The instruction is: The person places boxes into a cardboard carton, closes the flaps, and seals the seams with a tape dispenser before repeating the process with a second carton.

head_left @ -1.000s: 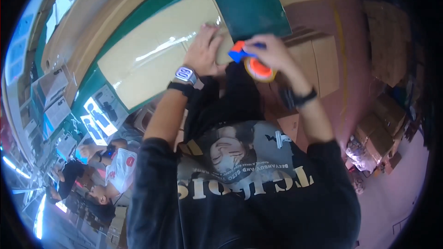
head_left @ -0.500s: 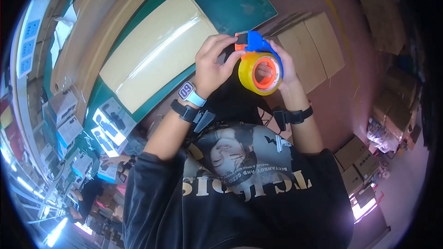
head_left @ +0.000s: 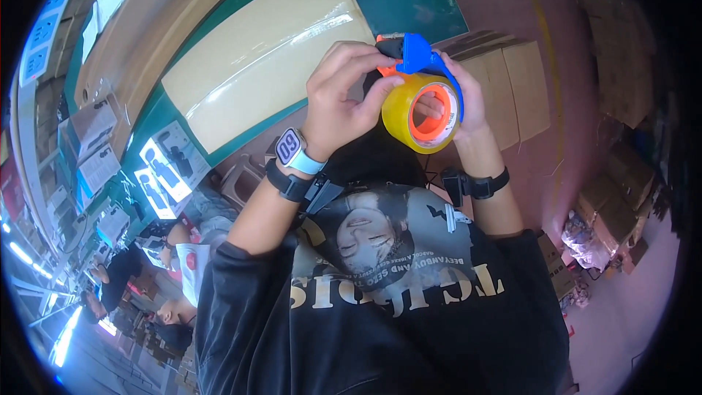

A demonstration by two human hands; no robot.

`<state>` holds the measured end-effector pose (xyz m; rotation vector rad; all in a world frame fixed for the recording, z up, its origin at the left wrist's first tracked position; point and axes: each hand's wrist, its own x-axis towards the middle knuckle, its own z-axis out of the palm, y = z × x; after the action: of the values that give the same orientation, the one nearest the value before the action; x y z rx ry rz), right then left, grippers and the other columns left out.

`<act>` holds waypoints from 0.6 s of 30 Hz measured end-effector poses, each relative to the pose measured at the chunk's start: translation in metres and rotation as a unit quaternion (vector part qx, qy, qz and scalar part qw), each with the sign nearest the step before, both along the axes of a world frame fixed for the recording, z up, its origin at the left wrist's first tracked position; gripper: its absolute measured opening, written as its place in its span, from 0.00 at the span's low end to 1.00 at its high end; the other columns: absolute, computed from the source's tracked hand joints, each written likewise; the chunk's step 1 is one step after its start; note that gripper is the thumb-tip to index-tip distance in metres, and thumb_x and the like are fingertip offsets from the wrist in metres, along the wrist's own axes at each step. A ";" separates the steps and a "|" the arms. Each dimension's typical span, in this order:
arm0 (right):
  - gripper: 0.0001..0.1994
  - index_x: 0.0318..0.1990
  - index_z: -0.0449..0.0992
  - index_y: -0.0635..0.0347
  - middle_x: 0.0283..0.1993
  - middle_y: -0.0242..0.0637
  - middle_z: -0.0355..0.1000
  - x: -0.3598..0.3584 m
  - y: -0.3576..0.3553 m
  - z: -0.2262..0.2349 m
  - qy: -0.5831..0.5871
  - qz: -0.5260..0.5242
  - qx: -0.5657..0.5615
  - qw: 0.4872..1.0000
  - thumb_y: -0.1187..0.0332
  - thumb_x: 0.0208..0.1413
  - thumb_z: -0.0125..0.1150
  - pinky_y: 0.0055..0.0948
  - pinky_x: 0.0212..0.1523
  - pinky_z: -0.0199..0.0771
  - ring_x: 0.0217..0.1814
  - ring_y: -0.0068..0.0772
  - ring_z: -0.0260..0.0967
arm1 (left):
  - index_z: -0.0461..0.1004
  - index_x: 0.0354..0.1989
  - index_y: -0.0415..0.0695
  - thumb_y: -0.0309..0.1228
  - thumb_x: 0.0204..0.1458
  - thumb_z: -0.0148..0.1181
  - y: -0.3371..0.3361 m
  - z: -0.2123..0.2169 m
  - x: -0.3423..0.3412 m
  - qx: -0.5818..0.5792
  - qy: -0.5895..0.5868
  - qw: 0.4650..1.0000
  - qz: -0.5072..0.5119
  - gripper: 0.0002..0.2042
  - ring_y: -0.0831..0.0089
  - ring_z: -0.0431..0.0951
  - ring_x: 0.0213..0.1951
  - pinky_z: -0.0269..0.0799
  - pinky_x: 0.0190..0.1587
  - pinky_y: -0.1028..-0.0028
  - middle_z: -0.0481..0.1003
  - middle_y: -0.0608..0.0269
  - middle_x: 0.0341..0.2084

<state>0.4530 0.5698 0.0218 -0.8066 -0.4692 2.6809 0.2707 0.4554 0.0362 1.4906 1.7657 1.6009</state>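
A blue and orange tape dispenser (head_left: 418,53) carries a big roll of yellowish packing tape (head_left: 398,113) with an orange hub. My right hand (head_left: 472,99) is closed around its blue frame, with fingers showing through the roll's centre. My left hand (head_left: 340,95) is closed on the dispenser's front end, thumb and fingers pinching at the orange and black part; whether a tape end lies between them is too small to tell. Beyond my left hand, a long tan carton (head_left: 270,58) with a shiny strip of clear tape lies on the green table (head_left: 406,0).
Brown cartons (head_left: 504,91) stand on the floor to the right, with more stacked boxes (head_left: 614,183) farther right. Printed product boxes (head_left: 168,168) sit on the table's left part. A co-worker (head_left: 197,263) is at the lower left.
My view has shifted, and the dispenser and both hands appear slightly farther right. A co-worker shows more at the lower left. My grip on the dispenser looks the same.
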 end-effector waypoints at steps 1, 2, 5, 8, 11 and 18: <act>0.13 0.47 0.70 0.55 0.22 0.32 0.67 -0.001 0.000 0.002 -0.001 0.002 -0.001 1.000 0.56 0.70 0.48 0.16 0.17 0.61 0.15 0.18 0.59 | 0.82 0.39 0.38 0.23 0.45 0.74 0.000 0.001 -0.001 -0.001 -0.001 1.000 0.002 0.12 0.64 0.81 0.40 0.77 0.44 0.69 0.79 0.55 0.37; 0.13 0.47 0.70 0.55 0.22 0.32 0.67 -0.001 0.000 0.003 0.001 0.004 -0.004 1.000 0.57 0.70 0.48 0.16 0.17 0.61 0.15 0.18 0.59 | 0.82 0.38 0.38 0.23 0.45 0.74 0.001 0.001 -0.004 -0.006 -0.006 1.000 -0.002 0.11 0.62 0.80 0.39 0.77 0.43 0.69 0.79 0.54 0.37; 0.12 0.47 0.70 0.55 0.22 0.32 0.66 -0.004 0.001 0.012 0.006 0.006 -0.009 1.000 0.57 0.70 0.48 0.17 0.16 0.60 0.15 0.18 0.58 | 0.82 0.37 0.38 0.22 0.44 0.73 0.001 0.003 -0.007 -0.016 -0.016 1.000 -0.011 0.10 0.59 0.80 0.38 0.78 0.41 0.68 0.78 0.54 0.37; 0.12 0.46 0.70 0.56 0.23 0.32 0.67 -0.006 -0.003 0.024 -0.047 0.011 0.075 0.996 0.57 0.70 0.48 0.17 0.16 0.59 0.15 0.18 0.58 | 0.82 0.36 0.38 0.21 0.45 0.72 -0.005 0.011 -0.004 -0.017 0.004 1.000 -0.021 0.09 0.61 0.80 0.37 0.78 0.41 0.69 0.77 0.55 0.37; 0.14 0.45 0.71 0.59 0.22 0.32 0.67 -0.003 -0.014 0.016 -0.025 -0.010 0.018 0.999 0.56 0.70 0.48 0.18 0.15 0.60 0.14 0.18 0.58 | 0.83 0.36 0.39 0.21 0.45 0.72 -0.010 0.016 0.001 -0.017 -0.008 1.000 -0.014 0.09 0.62 0.80 0.37 0.77 0.40 0.70 0.77 0.56 0.36; 0.20 0.41 0.72 0.65 0.17 0.32 0.65 -0.004 -0.045 0.024 0.024 -0.023 -0.110 0.993 0.54 0.71 0.46 0.18 0.14 0.61 0.12 0.20 0.57 | 0.83 0.35 0.39 0.21 0.45 0.72 -0.029 0.029 -0.001 -0.014 0.011 0.999 -0.035 0.08 0.65 0.80 0.37 0.77 0.39 0.73 0.76 0.56 0.36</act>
<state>0.4491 0.5251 0.0455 -0.7993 -0.1424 2.7335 0.2694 0.4264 0.0651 1.5464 1.7204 1.5250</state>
